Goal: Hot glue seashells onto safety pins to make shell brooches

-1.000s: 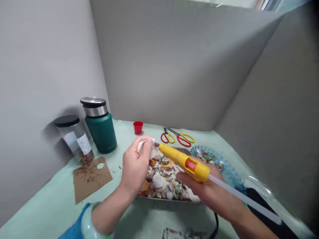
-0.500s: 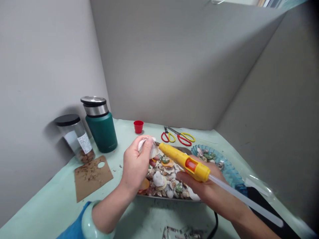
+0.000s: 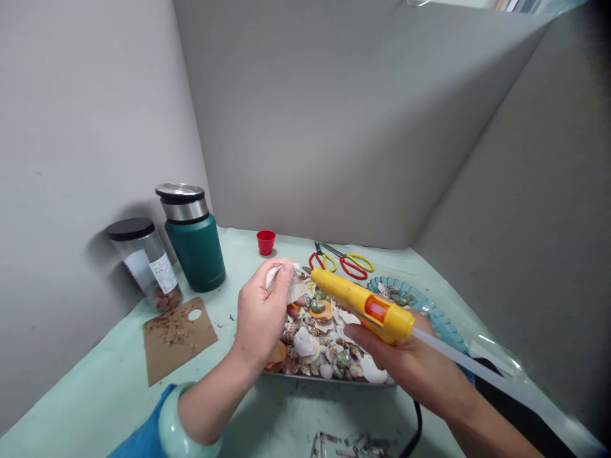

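My left hand (image 3: 260,315) is closed round a white scallop shell (image 3: 286,283), held up above a tray of shells (image 3: 319,337). My right hand (image 3: 405,362) grips a yellow glue gun (image 3: 363,305) with a clear glue stick (image 3: 477,369) sticking out behind it. The gun's metal tip sits just to the right of the shell, a small gap away. Many mixed shells, white, orange, green and brown, fill the tray under both hands.
A green flask (image 3: 193,238) and a glass jar (image 3: 146,264) stand at the left wall. A brown card (image 3: 176,337) lies in front of them. A red cup (image 3: 265,242), two pairs of scissors (image 3: 341,262) and a blue dish (image 3: 429,315) of shells sit behind and to the right.
The glue gun has drawn slightly right and away from the shell; its tip touched the shell before. My left hand has barely moved.
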### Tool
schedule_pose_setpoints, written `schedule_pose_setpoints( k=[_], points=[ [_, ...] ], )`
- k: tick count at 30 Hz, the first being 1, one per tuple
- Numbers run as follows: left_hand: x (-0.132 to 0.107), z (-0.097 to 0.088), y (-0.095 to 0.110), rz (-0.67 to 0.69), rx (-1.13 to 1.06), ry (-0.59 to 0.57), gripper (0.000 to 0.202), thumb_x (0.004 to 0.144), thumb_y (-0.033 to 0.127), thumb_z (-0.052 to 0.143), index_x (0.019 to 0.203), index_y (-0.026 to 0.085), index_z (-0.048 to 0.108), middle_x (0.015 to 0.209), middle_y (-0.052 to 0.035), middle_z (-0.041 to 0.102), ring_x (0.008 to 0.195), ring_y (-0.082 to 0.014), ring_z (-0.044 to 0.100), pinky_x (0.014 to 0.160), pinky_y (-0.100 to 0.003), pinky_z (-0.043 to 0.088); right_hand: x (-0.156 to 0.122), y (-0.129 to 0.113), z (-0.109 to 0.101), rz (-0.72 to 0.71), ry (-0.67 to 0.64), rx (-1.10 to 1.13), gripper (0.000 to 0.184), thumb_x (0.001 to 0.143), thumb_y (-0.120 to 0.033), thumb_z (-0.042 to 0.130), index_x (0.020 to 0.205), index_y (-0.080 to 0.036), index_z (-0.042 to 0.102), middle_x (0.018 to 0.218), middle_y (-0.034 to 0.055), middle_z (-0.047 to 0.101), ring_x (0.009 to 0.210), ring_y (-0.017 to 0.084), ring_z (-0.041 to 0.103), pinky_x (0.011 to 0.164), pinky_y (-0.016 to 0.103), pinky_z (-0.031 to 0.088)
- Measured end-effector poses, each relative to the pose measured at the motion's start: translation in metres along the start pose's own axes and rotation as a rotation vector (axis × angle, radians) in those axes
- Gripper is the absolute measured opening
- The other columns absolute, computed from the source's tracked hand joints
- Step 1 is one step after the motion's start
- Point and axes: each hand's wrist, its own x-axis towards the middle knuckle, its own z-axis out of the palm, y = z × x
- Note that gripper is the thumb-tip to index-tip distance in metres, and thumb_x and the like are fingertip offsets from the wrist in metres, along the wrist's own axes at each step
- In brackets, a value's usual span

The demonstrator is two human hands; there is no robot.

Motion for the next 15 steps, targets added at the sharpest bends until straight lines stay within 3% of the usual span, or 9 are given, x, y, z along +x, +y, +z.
schedule_pose_setpoints(
  k=[6, 15],
  points=[
    [0.0003, 0.0004, 0.0012, 0.010, 0.011, -0.011, 0.028, 0.083, 0.045, 0.054, 0.094, 0.020, 0.060, 0.078, -0.0001, 0.061, 0.054, -0.0139, 0.062, 0.043, -0.021, 0.049, 0.0008, 0.0050, 0.0002, 0.039, -0.039, -0.025, 0.024, 0.084, -0.045, 0.056, 0.078, -0.021, 0.057, 0.060, -0.0019, 0.053, 0.051, 0.011, 0.048, 0.041, 0.023, 0.033],
    [0.0009, -0.0002, -0.0013, 0.041, 0.009, -0.023, 0.028, 0.083, 0.045, 0.054, 0.095, 0.021, 0.060, 0.078, -0.0001, 0.060, 0.056, -0.0141, 0.062, 0.044, -0.021, 0.049, 0.0002, 0.0058, -0.0057, 0.070, -0.097, 0.044, 0.025, 0.083, -0.046, 0.056, 0.082, -0.022, 0.062, 0.056, -0.0039, 0.048, 0.047, 0.010, 0.040, 0.042, 0.024, 0.035]
  ],
)
